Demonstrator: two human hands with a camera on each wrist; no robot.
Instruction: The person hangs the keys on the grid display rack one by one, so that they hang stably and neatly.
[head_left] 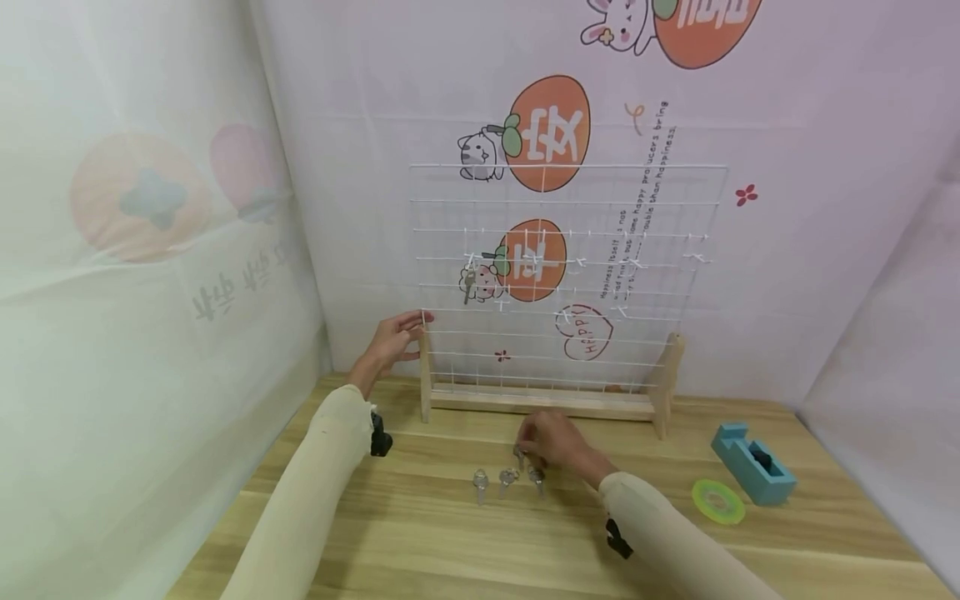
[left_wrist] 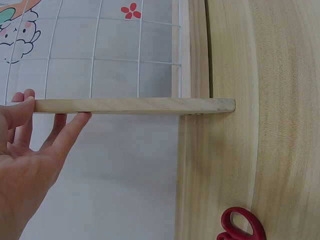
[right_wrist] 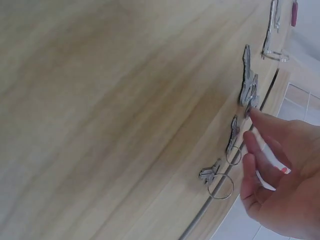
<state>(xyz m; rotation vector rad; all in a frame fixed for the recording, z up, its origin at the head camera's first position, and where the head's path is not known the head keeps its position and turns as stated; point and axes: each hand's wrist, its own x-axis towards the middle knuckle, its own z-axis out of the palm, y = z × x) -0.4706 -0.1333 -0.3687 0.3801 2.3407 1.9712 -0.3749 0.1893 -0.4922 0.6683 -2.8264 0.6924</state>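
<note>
My left hand (head_left: 397, 337) grips the upright wooden side post (left_wrist: 135, 105) of a white wire grid rack (head_left: 551, 333), thumb on one face and fingers on the other. Low over the table, my right hand (head_left: 555, 440) pinches a metal key (right_wrist: 252, 97) at its thumb tip; the index fingertip is hidden. Close by on the wood lie several more keys, among them one to the left (head_left: 481, 485), one in the middle (head_left: 507, 479) and another with a split ring (right_wrist: 210, 172). One dark key (head_left: 469, 285) hangs on the grid.
Small white hooks (head_left: 636, 263) sit across the grid. At the table's right are a teal tape dispenser (head_left: 753, 467) and a yellow-green disc (head_left: 718, 502). Red-handled scissors (left_wrist: 242, 225) lie beyond the rack's left post. A printed cloth (head_left: 375, 100) stands behind the rack.
</note>
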